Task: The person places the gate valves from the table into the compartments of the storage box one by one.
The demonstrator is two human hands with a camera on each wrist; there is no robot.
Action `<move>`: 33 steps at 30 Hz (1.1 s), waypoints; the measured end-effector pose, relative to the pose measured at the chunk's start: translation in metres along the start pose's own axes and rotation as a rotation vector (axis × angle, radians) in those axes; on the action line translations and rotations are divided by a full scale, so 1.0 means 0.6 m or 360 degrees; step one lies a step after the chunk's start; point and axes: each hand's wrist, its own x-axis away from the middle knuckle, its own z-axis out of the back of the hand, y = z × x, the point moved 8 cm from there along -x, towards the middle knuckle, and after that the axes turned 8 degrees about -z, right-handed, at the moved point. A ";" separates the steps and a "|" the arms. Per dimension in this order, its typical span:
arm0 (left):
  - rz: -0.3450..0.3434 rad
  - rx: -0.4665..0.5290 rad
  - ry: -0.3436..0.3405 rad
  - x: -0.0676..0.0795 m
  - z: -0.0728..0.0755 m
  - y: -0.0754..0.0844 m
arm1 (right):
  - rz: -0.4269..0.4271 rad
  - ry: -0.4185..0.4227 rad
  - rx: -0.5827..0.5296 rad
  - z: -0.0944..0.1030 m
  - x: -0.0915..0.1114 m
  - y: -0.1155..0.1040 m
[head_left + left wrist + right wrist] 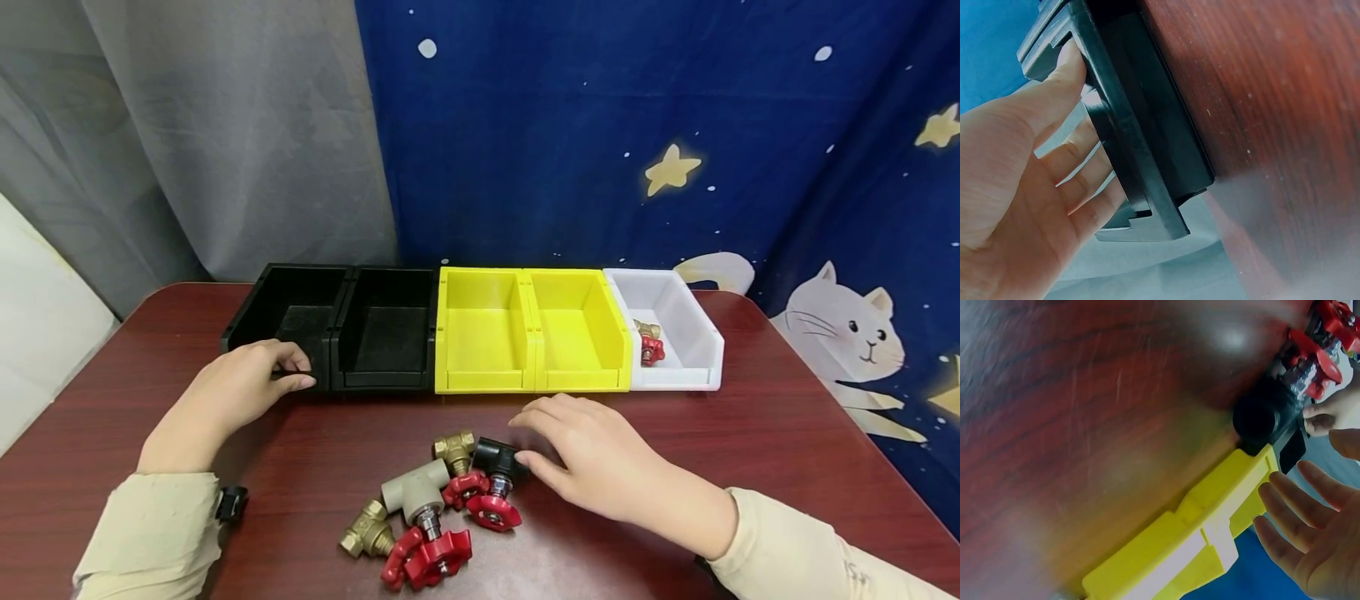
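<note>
In the head view my left hand (243, 385) is at the front of the leftmost black bin (240, 325). It grips the bin's front lip; the left wrist view shows the thumb (1067, 65) on one side of the edge and the fingers on the other. My right hand (592, 454) hovers with loosely spread fingers beside a black valve (495, 457) with a red handwheel, holding nothing. Left of that valve lie a brass valve (453, 450), a grey plastic valve (415, 490) and another brass valve (367, 531), all with red handles.
A second black bin (384, 379), two yellow bins (483, 381) (583, 379) and a white bin (678, 379) continue the row to the right. Inside the white bin sits a small brass valve (651, 346) with a red handle. Curtains (525, 150) hang behind the table (285, 508).
</note>
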 end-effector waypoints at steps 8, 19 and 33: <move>0.0001 0.0007 -0.0003 0.000 -0.001 0.000 | -0.0010 -0.0173 -0.0085 -0.028 0.005 -0.022; 0.0008 0.0009 -0.0006 0.001 -0.001 0.000 | -0.0014 -0.0232 -0.0055 -0.059 0.005 -0.039; 0.0018 0.0011 -0.0006 0.002 -0.002 0.001 | 0.0072 -0.0254 0.0193 -0.085 0.004 -0.063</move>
